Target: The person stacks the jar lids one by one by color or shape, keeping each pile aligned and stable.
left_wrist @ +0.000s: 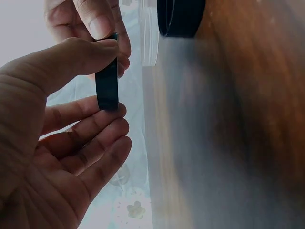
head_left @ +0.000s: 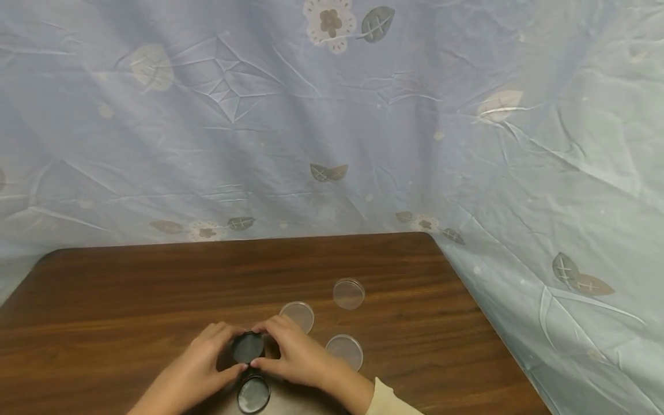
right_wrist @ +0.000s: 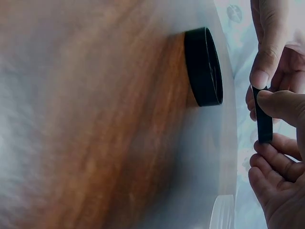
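Note:
A shallow black round lid (head_left: 248, 348) is held between both hands, raised above the table. My left hand (head_left: 204, 357) grips its left edge between thumb and fingers. On the opposite edge, my right hand (head_left: 298, 354) does the same, and the thumbs nearly meet at the near side. From the side, the lid (left_wrist: 107, 78) appears as a thin dark band in the left wrist view, and likewise the lid (right_wrist: 264, 117) in the right wrist view. Just below the hands, a second black round piece with a raised rim (head_left: 253, 395) rests on the table.
Three groups of clear round discs lie on the brown wooden table (head_left: 155, 288): one disc (head_left: 298, 316) just beyond the right hand, another (head_left: 344, 351) by the right forearm, and overlapping discs (head_left: 349, 294) farther back. A patterned pale cloth (head_left: 270, 127) hangs behind and to the right.

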Available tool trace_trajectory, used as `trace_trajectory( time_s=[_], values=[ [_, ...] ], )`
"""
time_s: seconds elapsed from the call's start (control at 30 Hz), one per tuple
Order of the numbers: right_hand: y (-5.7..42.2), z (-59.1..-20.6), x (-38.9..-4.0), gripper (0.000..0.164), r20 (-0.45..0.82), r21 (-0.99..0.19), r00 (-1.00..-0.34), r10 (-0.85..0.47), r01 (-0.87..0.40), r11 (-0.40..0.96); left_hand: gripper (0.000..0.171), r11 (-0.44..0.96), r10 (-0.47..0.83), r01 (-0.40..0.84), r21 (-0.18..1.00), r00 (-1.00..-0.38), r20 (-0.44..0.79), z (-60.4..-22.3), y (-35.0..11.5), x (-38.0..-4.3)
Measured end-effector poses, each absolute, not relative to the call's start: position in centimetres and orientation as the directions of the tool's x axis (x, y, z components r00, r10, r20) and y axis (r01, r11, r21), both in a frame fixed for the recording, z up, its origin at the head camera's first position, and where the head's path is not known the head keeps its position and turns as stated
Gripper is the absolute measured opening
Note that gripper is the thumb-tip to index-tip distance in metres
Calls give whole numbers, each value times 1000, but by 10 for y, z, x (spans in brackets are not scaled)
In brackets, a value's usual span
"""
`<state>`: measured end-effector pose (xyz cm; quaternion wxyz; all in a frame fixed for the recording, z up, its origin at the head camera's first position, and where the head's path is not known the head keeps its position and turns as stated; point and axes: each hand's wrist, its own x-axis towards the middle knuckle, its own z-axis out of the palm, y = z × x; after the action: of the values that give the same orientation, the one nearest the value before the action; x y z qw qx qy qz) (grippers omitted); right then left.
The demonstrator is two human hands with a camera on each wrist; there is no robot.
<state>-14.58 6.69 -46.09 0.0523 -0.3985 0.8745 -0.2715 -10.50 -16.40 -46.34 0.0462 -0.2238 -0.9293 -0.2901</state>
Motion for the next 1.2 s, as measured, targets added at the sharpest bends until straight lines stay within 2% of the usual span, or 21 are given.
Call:
trace_trajectory(
  time_s=[0.4,0.63,0.83,0.97,1.2],
  values=[
    [76,-462,-130,47,145,-539,-666,-732,-673,506,52,707,416,553,440,-829,373,-474,-161,-93],
    [81,-465,-121,47,113,-557,-661,-742,-660,504,56,653,484,611,447,-791,373,-482,-161,-90],
    [82,-465,-116,47,133,-556,-645,-753,-677,482,57,639,500,661,394,-746,440,-508,-165,-94],
    [83,-466,-115,47,131,-545,-626,-769,-694,472,58,648,506,667,369,-738,447,-531,-169,-96],
    [85,-472,-114,42,190,-503,-584,-789,-748,433,56,705,504,635,315,-762,407,-556,-171,-93]
  ],
)
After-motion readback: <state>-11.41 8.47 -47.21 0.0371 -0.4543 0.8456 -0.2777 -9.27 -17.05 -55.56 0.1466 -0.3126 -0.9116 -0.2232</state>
